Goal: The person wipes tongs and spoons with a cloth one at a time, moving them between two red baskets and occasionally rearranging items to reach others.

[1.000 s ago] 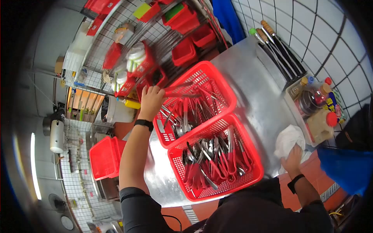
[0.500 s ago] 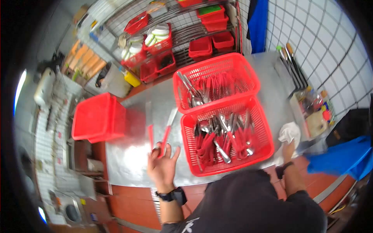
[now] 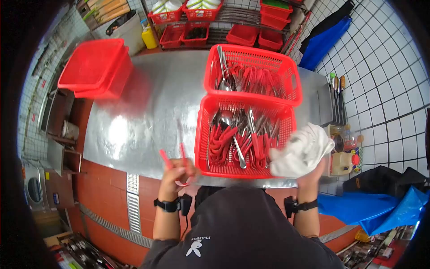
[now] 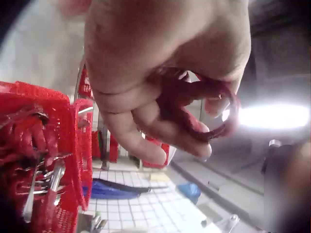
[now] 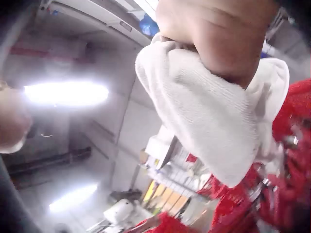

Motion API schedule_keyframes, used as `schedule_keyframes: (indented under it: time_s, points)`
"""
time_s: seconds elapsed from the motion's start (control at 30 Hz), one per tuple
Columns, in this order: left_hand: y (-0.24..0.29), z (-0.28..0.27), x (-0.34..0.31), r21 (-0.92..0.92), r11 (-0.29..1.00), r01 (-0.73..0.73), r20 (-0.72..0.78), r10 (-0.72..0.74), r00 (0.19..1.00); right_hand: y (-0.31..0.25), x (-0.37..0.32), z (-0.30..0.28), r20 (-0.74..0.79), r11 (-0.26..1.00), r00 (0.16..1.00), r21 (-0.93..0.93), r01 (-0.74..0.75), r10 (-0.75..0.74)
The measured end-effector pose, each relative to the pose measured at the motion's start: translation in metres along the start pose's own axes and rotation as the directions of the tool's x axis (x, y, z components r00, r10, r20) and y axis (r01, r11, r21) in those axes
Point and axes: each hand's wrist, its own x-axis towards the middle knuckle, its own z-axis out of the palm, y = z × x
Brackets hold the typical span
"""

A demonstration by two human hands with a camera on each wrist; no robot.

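Note:
My left hand [image 3: 175, 179] holds a pair of red-handled tongs [image 3: 165, 158] by the bent end, beside the left wall of the near red basket [image 3: 201, 134]. The tongs' two arms stand apart and point away from me. In the left wrist view, the red loop of the tongs [image 4: 233, 116] shows between thumb and curled fingers. A bunched white cloth [image 3: 302, 152] is gripped in my right hand [image 3: 311, 178], over the near basket's right front corner. Red-handled tongs [image 3: 219, 148] and metal spoons fill that basket. The far red basket [image 3: 293, 67] holds more tongs and spoons.
Stacked red bins [image 3: 92, 67] stand at the left of the steel table [image 3: 148, 89]. At the right are a knife rack [image 3: 337, 101] and a tray with a sauce jug [image 3: 342, 163]. Behind is a shelf with red baskets [image 3: 242, 35].
The left hand has taken tongs out of the far basket and brought them left, then close to my body. My right hand has lifted the cloth from the table's right side toward the near basket.

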Motion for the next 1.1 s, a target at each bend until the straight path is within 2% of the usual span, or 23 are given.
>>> schedule_keyframes:
  time_s: [0.07, 0.1, 0.13, 0.17, 0.2, 0.23, 0.27, 0.33, 0.37, 0.43, 0.5, 0.57, 0.63, 0.7, 0.77, 0.8, 0.83, 0.9, 0.93, 0.97, 1.03, 1.07, 1.1]
  points:
    - [-0.012, 0.030, 0.015, 0.204, 0.977, 0.057, 0.234, -0.105, 0.966, 0.023, -0.019, 0.023, 0.154, 0.964, 0.958, -0.155, -0.217, 0.241]
    - [-0.017, 0.043, 0.025, 0.280, 0.958, 0.063, 0.367, -0.167, 0.915, 0.037, -0.026, 0.034, 0.214, 0.926, 0.913, -0.234, -0.296, 0.346]
    - [-0.021, 0.051, 0.034, 0.558, 0.830, -0.017, 0.473, -0.301, 0.828, 0.065, -0.030, 0.042, 0.254, 0.897, 0.895, -0.354, -0.266, 0.366]
    - [-0.027, 0.060, 0.042, 0.763, 0.628, -0.154, 0.519, -0.453, 0.725, 0.086, -0.030, 0.040, 0.286, 0.855, 0.876, -0.467, -0.226, 0.388]
    - [-0.022, 0.088, 0.041, 0.657, 0.754, -0.013, 0.488, -0.412, 0.770, 0.085, -0.026, 0.034, 0.280, 0.858, 0.885, -0.467, -0.213, 0.372]
    - [-0.027, 0.088, 0.043, 0.657, 0.754, -0.019, 0.497, -0.413, 0.763, 0.084, -0.020, 0.029, 0.320, 0.849, 0.817, -0.403, -0.341, 0.480]
    - [-0.033, 0.086, 0.046, 0.565, 0.818, 0.113, 0.477, -0.435, 0.763, 0.082, -0.016, 0.027, 0.369, 0.813, 0.729, -0.345, -0.469, 0.577]
    - [-0.036, 0.082, 0.044, 0.413, 0.842, 0.348, 0.387, -0.508, 0.770, 0.078, -0.015, 0.028, 0.383, 0.820, 0.726, -0.315, -0.478, 0.571]
    - [-0.039, 0.078, 0.045, 0.308, 0.864, 0.397, 0.410, -0.498, 0.764, 0.075, -0.016, 0.028, 0.399, 0.825, 0.722, -0.286, -0.487, 0.565]
    - [-0.040, 0.077, 0.048, 0.355, 0.862, 0.361, 0.435, -0.495, 0.753, 0.066, -0.018, 0.033, 0.414, 0.829, 0.718, -0.258, -0.497, 0.559]
    - [-0.042, 0.079, 0.049, 0.409, 0.852, 0.326, 0.412, -0.491, 0.767, 0.055, -0.020, 0.041, 0.579, 0.846, 0.657, -0.113, -0.521, 0.483]
    - [-0.042, 0.083, 0.049, 0.463, 0.837, 0.291, 0.386, -0.485, 0.785, 0.050, -0.020, 0.036, 0.586, 0.872, 0.686, -0.077, -0.484, 0.432]
    - [-0.036, 0.092, 0.048, 0.414, 0.827, 0.381, 0.304, -0.520, 0.798, 0.043, -0.022, 0.029, 0.253, 0.950, 0.920, 0.015, -0.311, 0.298]
    - [-0.046, 0.092, 0.048, 0.392, 0.829, 0.399, 0.292, -0.523, 0.801, 0.041, -0.017, 0.020, 0.245, 0.944, 0.912, -0.040, -0.328, 0.328]
    - [-0.053, 0.097, 0.047, 0.578, 0.735, 0.355, 0.256, -0.576, 0.776, 0.054, -0.016, 0.006, 0.226, 0.898, 0.877, -0.231, -0.375, 0.425]
    - [-0.052, 0.109, 0.049, 0.788, 0.611, 0.073, 0.299, -0.483, 0.823, 0.058, -0.012, 0.000, 0.400, 0.830, 0.728, -0.252, -0.497, 0.557]
    - [-0.052, 0.118, 0.051, 0.786, 0.614, 0.074, 0.300, -0.484, 0.822, 0.070, -0.025, 0.001, 0.266, 0.843, 0.806, -0.273, -0.463, 0.529]
    - [-0.053, 0.131, 0.055, 0.946, 0.239, -0.219, 0.319, -0.566, 0.760, 0.094, -0.027, -0.022, 0.195, 0.744, 0.720, -0.243, -0.622, 0.666]
    - [-0.057, 0.129, 0.057, 0.933, 0.300, -0.199, 0.343, -0.573, 0.745, 0.093, -0.026, -0.035, 0.264, 0.748, 0.700, -0.243, -0.618, 0.664]
    - [-0.061, 0.127, 0.058, 0.933, 0.302, -0.195, 0.340, -0.567, 0.751, 0.091, -0.024, -0.031, 0.266, 0.743, 0.694, -0.250, -0.621, 0.669]
    - [-0.068, 0.122, 0.061, 0.949, 0.245, -0.200, 0.312, -0.621, 0.720, 0.089, -0.021, -0.018, 0.198, 0.850, 0.830, -0.208, -0.484, 0.521]
    - [-0.072, 0.120, 0.061, 0.948, 0.246, -0.200, 0.313, -0.620, 0.719, 0.093, -0.014, -0.022, 0.381, 0.893, 0.816, -0.066, -0.445, 0.434]
    - [-0.076, 0.118, 0.062, 0.940, 0.236, -0.247, 0.340, -0.570, 0.748, 0.096, -0.015, -0.025, 0.380, 0.895, 0.819, -0.065, -0.441, 0.431]
